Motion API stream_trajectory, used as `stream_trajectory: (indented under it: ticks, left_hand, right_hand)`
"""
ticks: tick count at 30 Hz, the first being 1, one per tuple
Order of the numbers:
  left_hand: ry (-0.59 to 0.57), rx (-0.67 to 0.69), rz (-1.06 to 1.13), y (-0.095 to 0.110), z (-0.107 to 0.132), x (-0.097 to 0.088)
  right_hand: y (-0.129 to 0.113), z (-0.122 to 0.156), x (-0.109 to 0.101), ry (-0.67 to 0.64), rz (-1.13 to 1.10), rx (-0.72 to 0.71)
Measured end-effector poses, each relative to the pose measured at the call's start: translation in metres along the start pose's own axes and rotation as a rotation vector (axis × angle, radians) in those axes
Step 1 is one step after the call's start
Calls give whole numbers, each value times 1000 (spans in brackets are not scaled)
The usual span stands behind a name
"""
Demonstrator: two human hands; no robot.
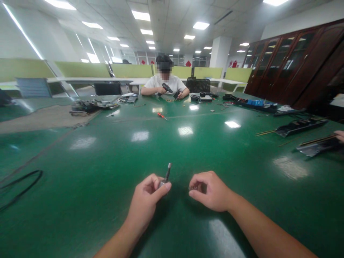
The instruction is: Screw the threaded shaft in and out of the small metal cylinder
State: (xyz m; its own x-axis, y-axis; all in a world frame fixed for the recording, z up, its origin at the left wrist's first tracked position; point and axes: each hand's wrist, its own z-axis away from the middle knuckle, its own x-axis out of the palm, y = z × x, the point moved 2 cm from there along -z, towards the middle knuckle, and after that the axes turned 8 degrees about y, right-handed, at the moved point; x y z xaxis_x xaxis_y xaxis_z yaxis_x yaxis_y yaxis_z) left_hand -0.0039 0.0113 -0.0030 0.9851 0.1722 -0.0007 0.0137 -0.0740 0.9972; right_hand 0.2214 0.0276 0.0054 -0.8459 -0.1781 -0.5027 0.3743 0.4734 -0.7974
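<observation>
My left hand point(147, 195) pinches a small metal part between thumb and fingers. From it a thin, dark shaft point(167, 173) with a silvery tip points up and away from me. The rest of that part is covered by my fingers. To its right, my right hand point(211, 191) is closed, thumb and fingertips together on a small dark metal piece point(192, 187) that looks coiled, like a spring. A gap separates the two hands, which are held low over the green tabletop point(172, 150).
Across the table a person point(165, 80) holds a black power tool point(167, 87). A screwdriver with an orange handle point(161, 115) lies mid-table. Electronic parts point(91, 105) lie at the far left, a black cable point(24, 186) nearer. Dark trays point(301, 126) stand right, beside another person's hand point(340, 135).
</observation>
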Motion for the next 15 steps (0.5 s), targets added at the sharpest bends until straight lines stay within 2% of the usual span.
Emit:
stream_trajectory:
  ticks: [8, 11, 13, 15]
  left_hand:
    - [71, 3, -79, 1, -1, 0]
    - [141, -2, -67, 11, 0, 0]
    - [191, -5, -63, 24, 5, -8]
    - [251, 27, -121, 39, 18, -27]
  right_hand:
    - [14, -6, 13, 5, -73, 108]
    - [17, -8, 12, 14, -65, 108]
    - [19, -9, 11, 16, -53, 105]
    - [19, -10, 11, 8, -36, 101]
